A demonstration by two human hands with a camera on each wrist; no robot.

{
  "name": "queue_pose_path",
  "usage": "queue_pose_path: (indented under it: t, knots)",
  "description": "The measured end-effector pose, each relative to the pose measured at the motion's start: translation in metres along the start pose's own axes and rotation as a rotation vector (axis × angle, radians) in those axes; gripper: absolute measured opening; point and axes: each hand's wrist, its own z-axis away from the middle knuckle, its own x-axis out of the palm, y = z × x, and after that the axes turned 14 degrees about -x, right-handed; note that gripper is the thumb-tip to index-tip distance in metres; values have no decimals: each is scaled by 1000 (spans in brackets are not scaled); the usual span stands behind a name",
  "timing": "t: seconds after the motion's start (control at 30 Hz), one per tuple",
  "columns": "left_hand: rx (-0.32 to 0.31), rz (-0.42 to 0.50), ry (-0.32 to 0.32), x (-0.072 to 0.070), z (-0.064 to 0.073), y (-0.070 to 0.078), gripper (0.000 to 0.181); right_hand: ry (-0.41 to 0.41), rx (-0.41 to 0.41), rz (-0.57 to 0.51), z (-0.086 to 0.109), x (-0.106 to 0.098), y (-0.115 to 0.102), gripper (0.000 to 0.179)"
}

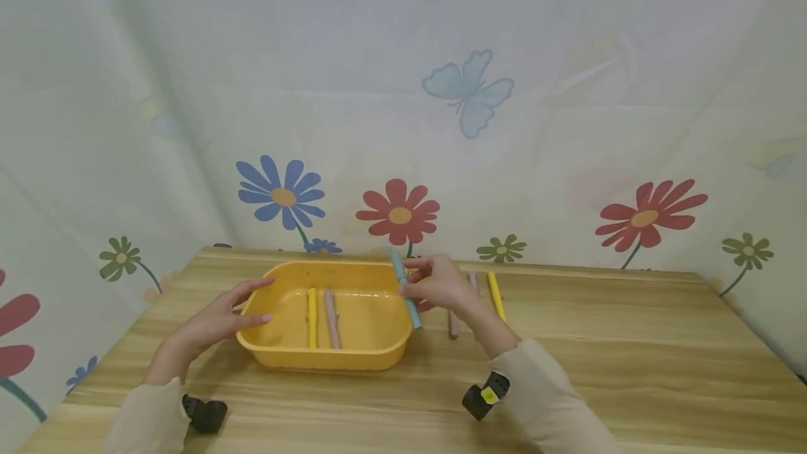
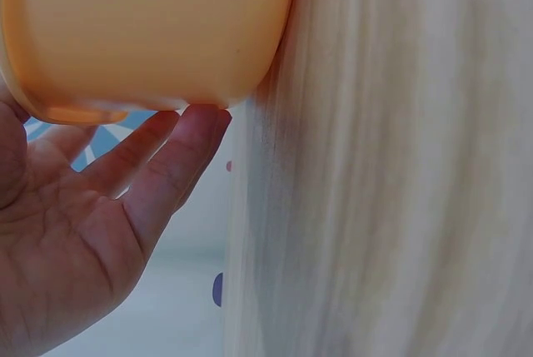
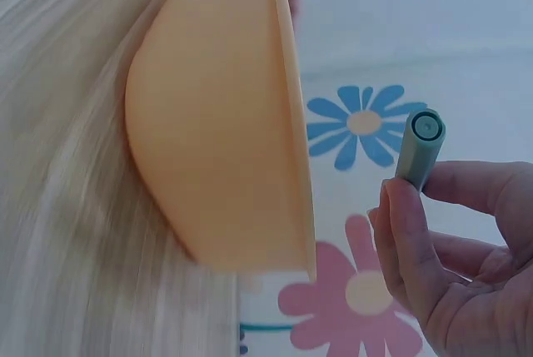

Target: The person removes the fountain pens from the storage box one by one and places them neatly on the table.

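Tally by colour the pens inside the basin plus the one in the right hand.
Yellow pen: 1, in the basin
Pink pen: 1, in the basin
Blue pen: 1, in the right hand
Total: 3

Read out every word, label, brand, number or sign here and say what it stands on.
No text is readable in any view.
Small yellow sticker on the black device by the beige right sleeve: dark mark, too small and blurred to read.
Light blue cylindrical pen in the right hand, yellow plastic basin: no lettering visible.
Slim yellow pens and pale pink pens: too small to tell.
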Motion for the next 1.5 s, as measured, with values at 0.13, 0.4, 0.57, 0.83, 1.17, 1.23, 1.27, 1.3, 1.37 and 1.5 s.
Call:
queue_pose_path:
  t: [0.13,0.4,0.57,0.83,1.17,1.23,1.27,1.3,1.37,1.5]
  knots:
    - [3,9,-3,0,0,-1,71,16,11,5,6,-14,5,50]
    - [-24,15,-11,0,-2,-2,72,52,29,62,16,-44,17,50]
    - [-28,-3,-5,-1,-3,-2,72,75,21,79,25,-63,27,51]
    - [-20,-5,-3,-1,0,0,72,93,38,118,36,-90,39,53]
    - [-43,13,-13,-1,0,1,73,109,64,128,46,-116,58,53]
    - [-47,19,-14,-1,1,2,73,112,67,130,47,-119,61,54]
    - [-50,21,-14,-1,2,2,73,115,70,130,48,-121,63,53]
    - [-52,19,-14,-1,2,3,73,117,73,130,48,-122,65,53]
    - [-51,14,-13,-1,2,3,73,120,80,131,50,-125,69,53]
    - [-46,16,-21,0,1,3,73,124,94,124,54,-130,79,52]
